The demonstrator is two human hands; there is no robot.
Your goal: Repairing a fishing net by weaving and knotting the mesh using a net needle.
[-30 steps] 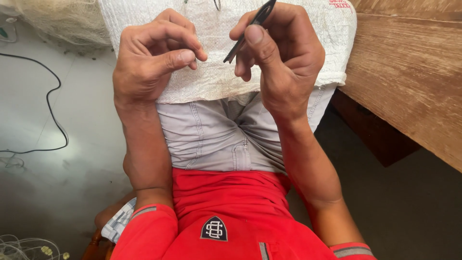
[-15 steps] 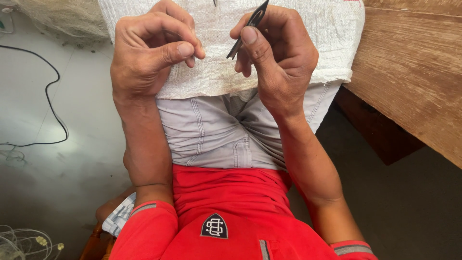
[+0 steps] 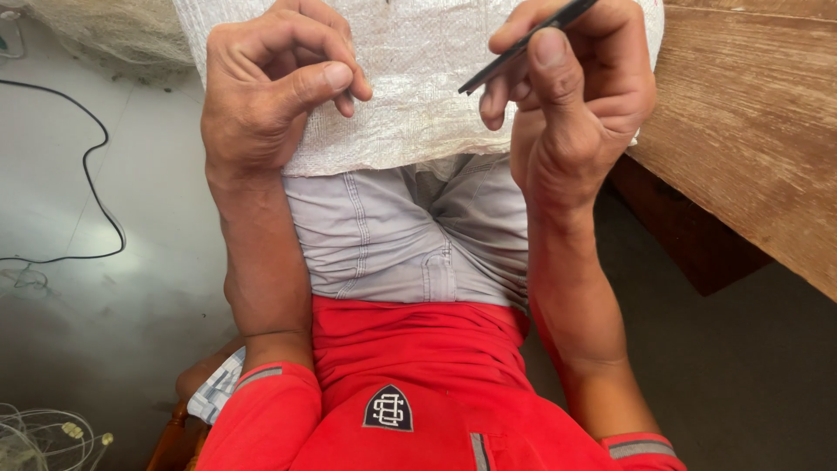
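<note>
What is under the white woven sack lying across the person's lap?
The white woven sack lies over grey shorts, which show below its lower edge. The knees and whatever else it covers are hidden. Above it, the right hand holds a thin dark tool; the left hand is pinched.

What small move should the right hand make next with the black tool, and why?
Probably bring the black tool leftward to the left hand: the right hand holds it with its tip aimed that way, and the left fingertips are pinched together above the white sack.

Even, soft daylight; sharp focus throughout. Pale glare patch on the grey floor (image 3: 96, 235) at left; deep shadow beneath the wooden bench (image 3: 750, 131).
</note>
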